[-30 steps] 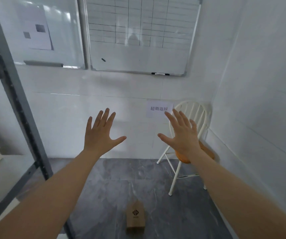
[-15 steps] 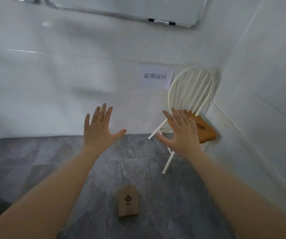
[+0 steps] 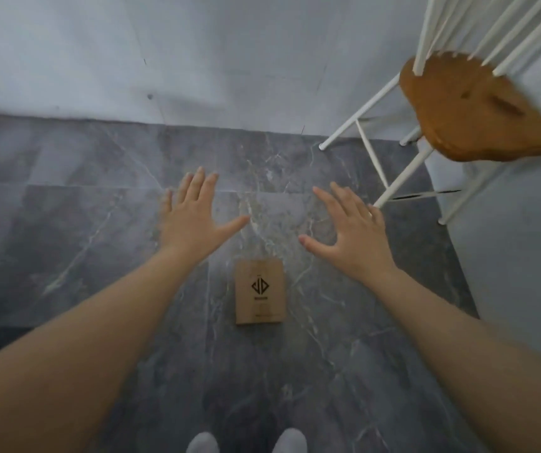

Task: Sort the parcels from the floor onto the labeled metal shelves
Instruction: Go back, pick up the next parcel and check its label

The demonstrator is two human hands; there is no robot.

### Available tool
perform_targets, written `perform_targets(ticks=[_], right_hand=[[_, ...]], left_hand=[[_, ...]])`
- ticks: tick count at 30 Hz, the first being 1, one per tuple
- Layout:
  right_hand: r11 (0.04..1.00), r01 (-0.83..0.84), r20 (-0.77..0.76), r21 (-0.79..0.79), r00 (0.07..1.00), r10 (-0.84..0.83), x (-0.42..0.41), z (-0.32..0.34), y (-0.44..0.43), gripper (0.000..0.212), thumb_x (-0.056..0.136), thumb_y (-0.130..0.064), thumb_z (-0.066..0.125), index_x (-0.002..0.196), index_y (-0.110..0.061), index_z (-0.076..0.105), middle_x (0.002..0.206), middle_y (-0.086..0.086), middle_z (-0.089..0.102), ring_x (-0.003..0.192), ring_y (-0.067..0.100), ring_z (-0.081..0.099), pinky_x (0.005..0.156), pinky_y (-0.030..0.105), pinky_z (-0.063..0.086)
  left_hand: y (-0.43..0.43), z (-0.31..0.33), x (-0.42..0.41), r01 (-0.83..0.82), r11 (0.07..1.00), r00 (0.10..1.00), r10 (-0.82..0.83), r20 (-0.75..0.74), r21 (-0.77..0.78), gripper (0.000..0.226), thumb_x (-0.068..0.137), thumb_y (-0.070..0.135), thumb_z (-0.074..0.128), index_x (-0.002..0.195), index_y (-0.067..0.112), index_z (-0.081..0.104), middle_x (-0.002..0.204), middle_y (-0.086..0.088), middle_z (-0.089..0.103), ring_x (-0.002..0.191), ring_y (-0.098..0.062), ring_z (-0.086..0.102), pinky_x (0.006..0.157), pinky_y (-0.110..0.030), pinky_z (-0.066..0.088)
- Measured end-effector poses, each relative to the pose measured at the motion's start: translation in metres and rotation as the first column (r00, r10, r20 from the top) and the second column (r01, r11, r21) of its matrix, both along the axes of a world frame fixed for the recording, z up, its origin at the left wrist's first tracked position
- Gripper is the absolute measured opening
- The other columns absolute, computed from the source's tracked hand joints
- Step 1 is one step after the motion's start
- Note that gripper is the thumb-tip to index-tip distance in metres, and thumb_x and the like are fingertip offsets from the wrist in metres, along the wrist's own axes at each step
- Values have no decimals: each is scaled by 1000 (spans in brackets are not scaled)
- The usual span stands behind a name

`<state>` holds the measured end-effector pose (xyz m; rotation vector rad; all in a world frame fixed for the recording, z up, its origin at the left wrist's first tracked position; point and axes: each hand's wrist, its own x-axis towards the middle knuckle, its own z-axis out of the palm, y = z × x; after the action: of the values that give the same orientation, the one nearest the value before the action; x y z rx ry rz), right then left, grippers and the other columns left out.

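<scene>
Head view: left hand (image 3: 194, 220) and right hand (image 3: 357, 237) spread, empty, above flat brown cardboard parcel (image 3: 259, 291) on grey marble floor (image 3: 66, 207); white wooden-seat chair (image 3: 468, 106) right.

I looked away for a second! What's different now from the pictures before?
The view tipped down: the whiteboards, the shelf post and the wall note slid out of sight, and two feet now show at the bottom. Both hands, left and right, came lower over the floor. Nothing was grabbed or dropped. The brown parcel still lies flat, the chair still stands in the corner, and the hands stay spread.
</scene>
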<state>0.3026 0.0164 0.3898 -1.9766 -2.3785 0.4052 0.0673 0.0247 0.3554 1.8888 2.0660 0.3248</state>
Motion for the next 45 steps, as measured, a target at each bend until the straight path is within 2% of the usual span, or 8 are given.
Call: perform_targets(ticks=[7,11,13,19,30,35,39,45], right_hand=[[990,36,-14,-133,999,-38,11,-228,1,81,82,-68,46,151,-38,15,162,-3,15,149,17,12,117,48,10],[945,156,-80,-286,979,-185,15,-338,7,87,82,-68,48,152,-34,10,162,-3,16,148,18,15,115,51,16],[894,231,-130,-385,945,-300,13,-390,12,96,77,-71,52,153,-32,8,161,-1,18,147,23,20,114,54,17],[741,346,-504,-575,563,-654,-2,-469,4,91,73,-43,77,146,-18,30,130,-1,52,114,17,54,85,24,47],[716,277,-654,-641,291,-698,-9,-458,8,78,75,-28,78,142,-22,39,130,7,59,109,23,61,85,35,54],[736,183,-726,-652,131,-675,-18,-406,14,84,78,-27,75,148,-33,28,127,4,60,98,16,66,66,24,59],[774,131,-768,-619,101,-632,-26,-309,12,91,78,-31,75,150,-39,20,136,6,55,109,22,63,89,42,56],[874,93,-869,-477,100,-485,-36,-69,23,91,78,-28,75,150,-38,21,136,5,54,112,24,62,92,47,54]], left_hand=[[-10,-218,27,-95,972,962,145,232,-214,92,77,65,53,148,21,15,158,-3,14,144,-22,15,116,-45,14],[-9,-317,50,-263,761,445,641,625,-593,88,81,47,62,148,17,14,156,-9,18,141,-29,23,110,-44,25],[-12,-361,58,-235,721,391,684,615,-652,95,75,47,67,148,15,16,154,-10,25,138,-31,30,109,-45,29],[-29,-430,74,-257,732,355,679,643,-631,82,68,35,78,137,17,35,128,-6,55,108,-24,56,86,-37,48],[-25,-415,68,-196,769,228,639,735,-608,77,67,35,77,132,22,39,119,-7,60,99,-24,62,83,-42,53],[-15,-352,53,-182,825,247,565,787,-535,95,56,47,75,139,24,35,122,-8,60,101,-25,63,83,-44,54],[-18,-252,45,-211,854,271,519,810,-476,85,64,40,75,138,23,36,122,-8,60,98,-24,64,81,-44,55],[-13,-24,33,-278,909,264,382,886,-309,88,56,45,74,133,21,41,119,-8,61,95,-21,64,74,-38,56]])
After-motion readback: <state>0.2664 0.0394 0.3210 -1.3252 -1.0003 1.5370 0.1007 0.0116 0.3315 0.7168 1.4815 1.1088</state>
